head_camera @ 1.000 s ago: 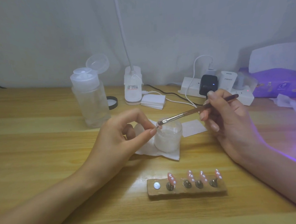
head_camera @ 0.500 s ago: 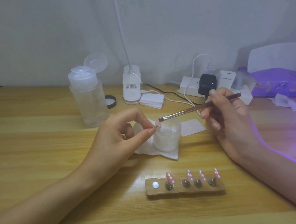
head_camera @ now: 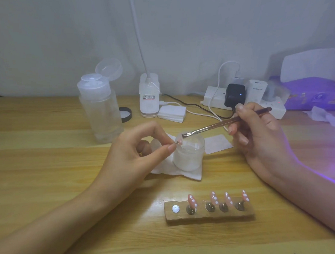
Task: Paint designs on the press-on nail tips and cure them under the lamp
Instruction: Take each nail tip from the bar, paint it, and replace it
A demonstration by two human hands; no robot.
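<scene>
Between the two hands: a small nail tip (head_camera: 179,142) on a thin stem, held over the near rim of a frosted jar (head_camera: 189,156).
Left grip: the left hand (head_camera: 129,154) pinches the stem between thumb and forefinger, with the other fingers curled behind.
Right grip: the right hand (head_camera: 260,137) holds a brush (head_camera: 221,124) like a pen, fingers curled round its handle.
Bristles: just right of the pinched tip; whether they touch it, I cannot tell.
Under the pinch: the jar stands on a white tissue (head_camera: 186,174) on the wooden table (head_camera: 48,172).
Nearer than both grips: a holder block (head_camera: 210,217) carrying four pink nail tips (head_camera: 213,197) with white dots, upright on pegs, and a bare disc (head_camera: 175,208) at its left end.
Beyond the left pinch: a clear pump bottle (head_camera: 102,114), cap flipped up.
Far right of the brush grip: a curing lamp (head_camera: 314,92) glowing violet.
</scene>
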